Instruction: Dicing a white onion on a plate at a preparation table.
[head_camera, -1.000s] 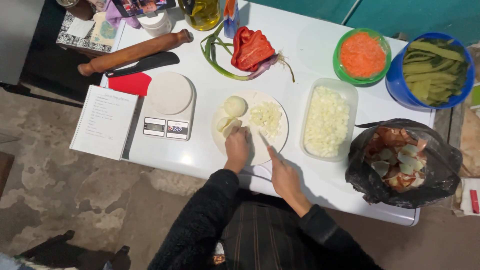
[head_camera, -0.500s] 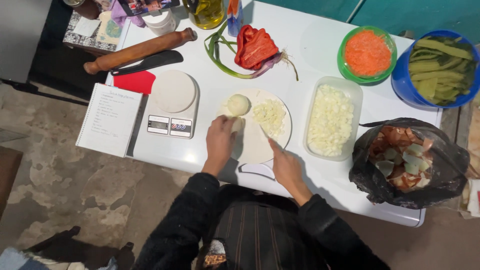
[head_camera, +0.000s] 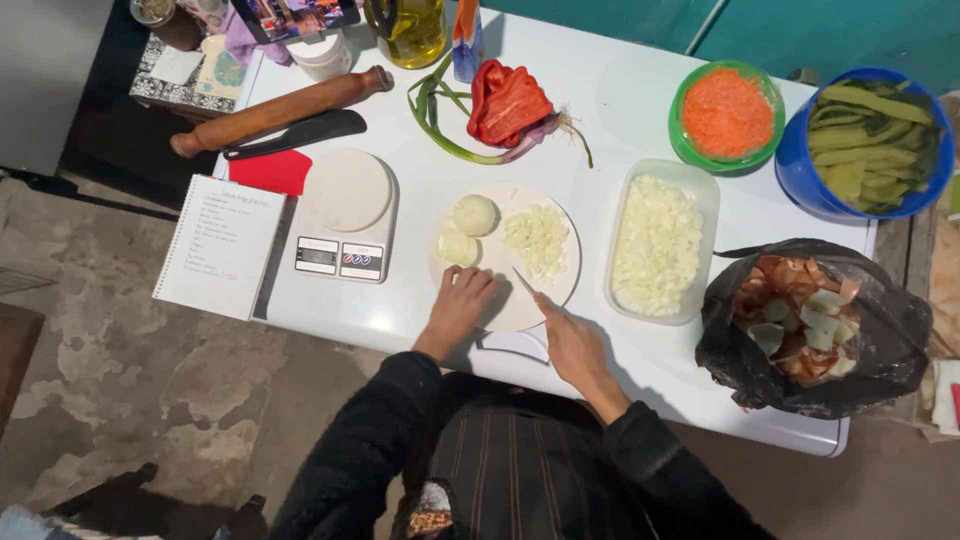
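A round white cutting board lies on the white table in front of me. On it sit a whole peeled onion, an onion half and a small heap of chopped onion. My left hand rests on the board's near left part, fingers curled, just below the onion half. My right hand grips a knife whose blade points up-left over the board, close to my left fingers.
A rectangular tub of chopped onion stands right of the board, a black bag of onion peels beyond it. A kitchen scale and notebook lie left. Red pepper, green bowl of grated carrot, blue bowl, rolling pin at the back.
My left hand has moved from the board's left edge near the scale back down to the near part of the board. The knife hand has stayed near the board's front.
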